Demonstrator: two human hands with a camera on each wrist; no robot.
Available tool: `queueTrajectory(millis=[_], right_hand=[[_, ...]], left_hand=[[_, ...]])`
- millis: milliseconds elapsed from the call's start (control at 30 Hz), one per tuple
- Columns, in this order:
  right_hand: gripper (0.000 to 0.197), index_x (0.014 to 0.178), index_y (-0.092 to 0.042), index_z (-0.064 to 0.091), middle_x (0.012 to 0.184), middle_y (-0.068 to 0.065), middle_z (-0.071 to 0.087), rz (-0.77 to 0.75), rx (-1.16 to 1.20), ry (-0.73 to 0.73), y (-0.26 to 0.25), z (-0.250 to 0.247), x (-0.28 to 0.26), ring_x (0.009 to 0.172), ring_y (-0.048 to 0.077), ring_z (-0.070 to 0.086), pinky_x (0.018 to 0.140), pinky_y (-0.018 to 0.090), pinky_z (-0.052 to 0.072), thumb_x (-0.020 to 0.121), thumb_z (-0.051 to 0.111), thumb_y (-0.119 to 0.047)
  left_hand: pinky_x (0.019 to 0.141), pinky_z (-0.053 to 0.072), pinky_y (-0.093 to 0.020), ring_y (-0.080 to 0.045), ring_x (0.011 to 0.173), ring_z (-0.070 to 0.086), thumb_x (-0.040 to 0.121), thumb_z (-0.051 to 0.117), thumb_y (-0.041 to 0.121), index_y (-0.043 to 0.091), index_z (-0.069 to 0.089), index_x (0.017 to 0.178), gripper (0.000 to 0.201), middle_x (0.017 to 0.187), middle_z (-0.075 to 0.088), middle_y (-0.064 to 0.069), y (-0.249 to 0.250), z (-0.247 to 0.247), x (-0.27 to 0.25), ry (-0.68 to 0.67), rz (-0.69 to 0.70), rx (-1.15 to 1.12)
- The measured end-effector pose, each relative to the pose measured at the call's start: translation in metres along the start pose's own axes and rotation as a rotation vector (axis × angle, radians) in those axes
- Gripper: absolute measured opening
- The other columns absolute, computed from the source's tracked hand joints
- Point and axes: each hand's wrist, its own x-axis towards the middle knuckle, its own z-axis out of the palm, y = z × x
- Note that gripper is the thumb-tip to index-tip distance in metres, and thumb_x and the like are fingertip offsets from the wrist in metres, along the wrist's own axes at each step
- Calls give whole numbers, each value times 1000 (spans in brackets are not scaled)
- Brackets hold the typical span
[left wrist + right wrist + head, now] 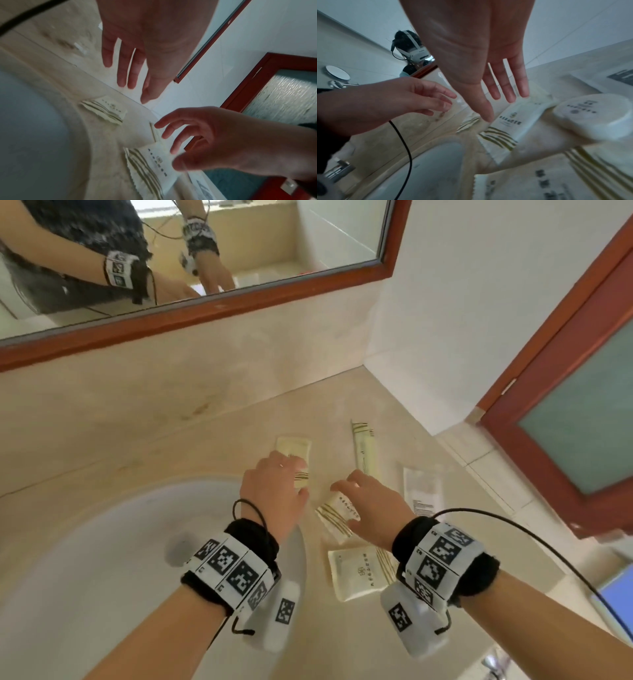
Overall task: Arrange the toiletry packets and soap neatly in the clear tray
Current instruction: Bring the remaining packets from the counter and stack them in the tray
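Observation:
Several cream toiletry packets with olive stripes lie on the beige counter (pixel 212 440) right of the basin. My left hand (pixel 284 474) hovers with straight fingers over the far packet (pixel 294 446), holding nothing. My right hand (pixel 352 487) spreads its fingers above a second striped packet (pixel 337 515), its thumb (pixel 486 116) close to that packet (pixel 510 121); I cannot tell if it touches. A third packet (pixel 356 573) lies nearer me. The round white-wrapped soap (pixel 590 119) shows only in the right wrist view. No clear tray is plainly visible.
A white basin (pixel 102 559) fills the left, with a tap (pixel 339 171) at its edge. A long thin packet (pixel 363 446) and a white printed sachet (pixel 423 491) lie near the wall. A red-framed mirror (pixel 205 313) hangs behind; a red-framed glass door (pixel 582 422) stands right.

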Motion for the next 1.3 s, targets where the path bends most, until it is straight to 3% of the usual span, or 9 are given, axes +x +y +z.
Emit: queueTrajectory(millis=[100, 200, 267, 400, 500, 700, 933, 1100, 1300], right_hand=[[74, 143, -27, 22, 154, 7, 17, -80, -145, -123, 16, 11, 7, 139, 31, 20, 100, 42, 45, 83, 60, -8], [82, 145, -28, 17, 157, 6, 9, -167, -271, -183, 22, 22, 17, 145, 34, 1, 116, 51, 21, 81, 67, -14], [77, 142, -25, 23, 152, 9, 20, -215, -345, -128, 25, 25, 23, 143, 35, 9, 118, 52, 15, 80, 65, -9], [58, 132, -18, 37, 134, 8, 40, -252, -383, -20, 31, 22, 33, 127, 31, 34, 115, 48, 22, 80, 61, -7], [56, 130, -14, 36, 127, 8, 46, -221, -296, -7, 32, 17, 36, 119, 28, 42, 111, 44, 30, 81, 62, -15], [44, 119, -15, 37, 117, 6, 46, -184, -139, 18, 24, -2, 36, 91, 20, 47, 86, 33, 46, 83, 62, -21], [33, 113, -13, 42, 108, 5, 51, -255, -145, 160, -17, -14, 37, 84, 22, 48, 82, 33, 43, 88, 52, -31], [31, 95, -11, 52, 93, 9, 61, -415, -141, 336, -79, -23, 37, 69, 25, 55, 65, 35, 47, 77, 65, -31], [43, 91, -17, 41, 89, 6, 64, -580, -112, 414, -175, -15, 35, 65, 24, 61, 59, 32, 50, 68, 73, -33]], left_hand=[[96, 39, -39, -27, 128, 38, 88, 47, 46, 24, 32, 138, 57, 142, 36, -9, 6, 21, 28, -25, -94, 62], [102, 36, -44, -32, 136, 26, 88, 43, 52, 20, 17, 144, 69, 150, 23, -15, 6, 40, 50, -99, -224, 111], [102, 35, -45, -32, 134, 27, 89, 41, 53, 23, 12, 145, 70, 147, 25, -17, 6, 49, 58, -150, -268, 149], [97, 38, -40, -31, 124, 33, 89, 46, 45, 34, 10, 146, 68, 136, 34, -16, 8, 52, 64, -136, -281, 144], [95, 40, -39, -31, 118, 37, 83, 57, 39, 29, 7, 146, 82, 130, 37, -16, 8, 46, 67, -166, -332, 49], [85, 49, -36, -33, 106, 56, 80, 65, 21, 18, 10, 144, 85, 130, 39, -15, -3, 36, 55, -189, -366, -225], [58, 38, -21, -14, 63, 45, 84, 58, 14, 37, 18, 142, 74, 104, 42, -7, -30, -2, 18, 57, -291, -353], [56, 34, -18, -15, 74, 45, 87, 56, 13, 34, 42, 131, 51, 97, 40, -2, -66, -47, -22, 280, -298, -390], [70, 36, -19, -16, 84, 49, 92, 53, 17, 28, 56, 122, 33, 103, 47, -5, -123, -92, -105, 476, -335, -413]])
